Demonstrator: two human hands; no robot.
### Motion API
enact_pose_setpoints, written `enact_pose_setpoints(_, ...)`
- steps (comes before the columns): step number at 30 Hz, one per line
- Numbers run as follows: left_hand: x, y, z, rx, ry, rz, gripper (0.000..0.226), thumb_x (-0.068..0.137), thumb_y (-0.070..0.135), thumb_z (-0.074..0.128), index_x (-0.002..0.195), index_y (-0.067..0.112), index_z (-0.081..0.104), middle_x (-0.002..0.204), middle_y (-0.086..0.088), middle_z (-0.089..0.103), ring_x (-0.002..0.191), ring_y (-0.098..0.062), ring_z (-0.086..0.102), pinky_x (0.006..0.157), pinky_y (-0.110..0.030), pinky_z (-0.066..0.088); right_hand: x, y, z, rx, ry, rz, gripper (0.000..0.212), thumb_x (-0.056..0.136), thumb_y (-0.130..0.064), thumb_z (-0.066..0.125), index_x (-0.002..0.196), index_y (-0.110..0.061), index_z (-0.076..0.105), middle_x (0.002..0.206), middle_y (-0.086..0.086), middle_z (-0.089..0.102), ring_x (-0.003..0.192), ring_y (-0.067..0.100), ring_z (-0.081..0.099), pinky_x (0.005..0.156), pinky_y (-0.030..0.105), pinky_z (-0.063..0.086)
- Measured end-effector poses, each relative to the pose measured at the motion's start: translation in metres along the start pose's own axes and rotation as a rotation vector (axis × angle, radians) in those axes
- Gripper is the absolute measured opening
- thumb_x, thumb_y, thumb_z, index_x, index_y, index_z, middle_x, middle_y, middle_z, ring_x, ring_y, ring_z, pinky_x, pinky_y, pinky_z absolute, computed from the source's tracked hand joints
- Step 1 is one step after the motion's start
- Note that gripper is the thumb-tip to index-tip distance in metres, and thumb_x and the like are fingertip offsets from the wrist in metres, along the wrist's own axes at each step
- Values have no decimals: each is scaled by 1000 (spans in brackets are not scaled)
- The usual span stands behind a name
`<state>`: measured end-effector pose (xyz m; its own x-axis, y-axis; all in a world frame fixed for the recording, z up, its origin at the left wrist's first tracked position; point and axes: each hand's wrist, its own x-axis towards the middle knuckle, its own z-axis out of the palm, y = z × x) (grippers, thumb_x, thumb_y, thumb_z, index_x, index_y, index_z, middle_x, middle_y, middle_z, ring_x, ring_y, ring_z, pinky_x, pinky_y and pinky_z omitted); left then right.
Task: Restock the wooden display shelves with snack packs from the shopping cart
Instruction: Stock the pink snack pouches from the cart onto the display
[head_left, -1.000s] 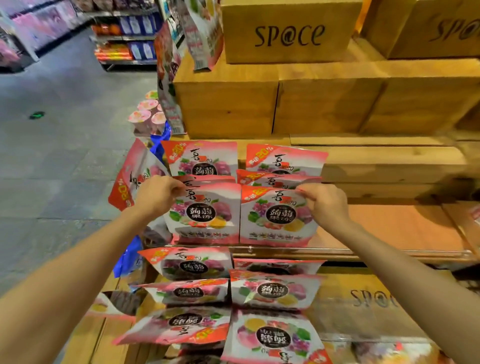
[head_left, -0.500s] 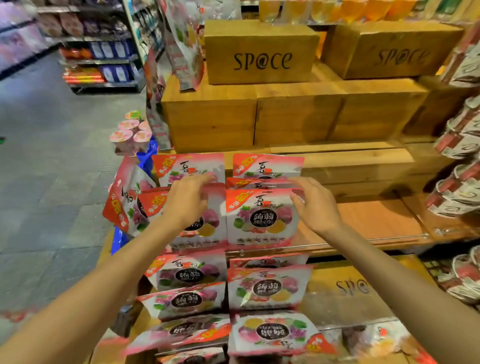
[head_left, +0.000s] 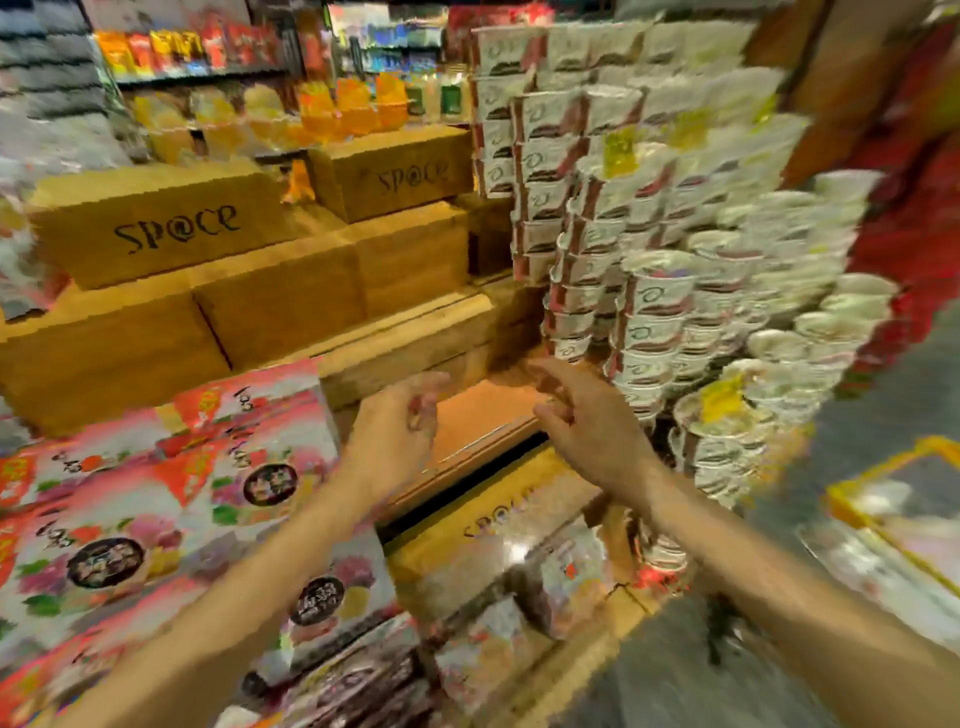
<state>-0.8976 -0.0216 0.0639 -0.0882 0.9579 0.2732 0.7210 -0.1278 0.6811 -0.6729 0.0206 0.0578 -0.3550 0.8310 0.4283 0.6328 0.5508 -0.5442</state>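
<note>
The picture is heavily blurred. Pink and white snack packs (head_left: 197, 478) stand and lie in rows on the stepped wooden shelves at the left. My left hand (head_left: 400, 426) hovers just right of the packs, fingers loose, holding nothing. My right hand (head_left: 582, 415) is in the air over the bare orange shelf board (head_left: 483, 415), fingers relaxed and empty. At the right edge shows a yellow frame (head_left: 883, 499), perhaps the cart.
Wooden boxes marked SP@CE (head_left: 171, 228) stack up behind the shelf. A tall wall of white cup-shaped tubs (head_left: 675, 291) stands right of the bare board. Further packs lie on the lower step (head_left: 519, 613). Grey floor runs at the lower right.
Both hands have let go of the packs and moved right, off the rows. The view has swung to the right, bringing the stacked tubs and the yellow frame into sight.
</note>
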Motion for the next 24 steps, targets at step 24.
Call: enact_pose_setpoints(24,-77,472,583,-255,-944,409,38,91,5,52,127,16,54,103,-3,62,82,-8,57,77,-25,47,-448,372,-417,-261,436,1063,44,89,-23,60,131,-15,48,119,6,62,95,25,63,83,31,47)
